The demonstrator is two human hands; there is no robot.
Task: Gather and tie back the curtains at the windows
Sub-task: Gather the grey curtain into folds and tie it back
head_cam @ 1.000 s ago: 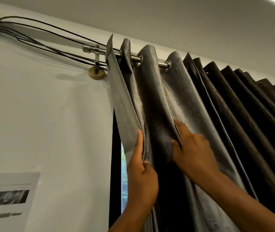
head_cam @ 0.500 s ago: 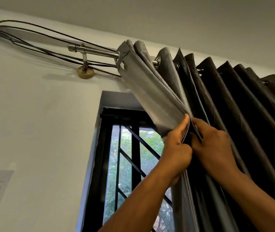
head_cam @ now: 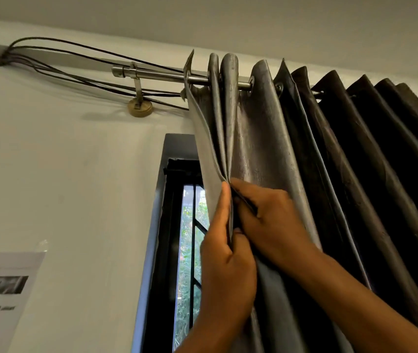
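Both grips, left hand [head_cam: 224,258] and right hand [head_cam: 270,220], pinch curtain [head_cam: 256,154] folds, fingertips hidden.

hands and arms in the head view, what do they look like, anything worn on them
Two bare hands and forearms rise from the bottom of the frame. The left hand and right hand show no gloves, and I can make out no rings. Both forearms are uncovered as far as the frame edge: no sleeve, watch, bracelet or markings show. Short fingernails show on the right hand's fingers.
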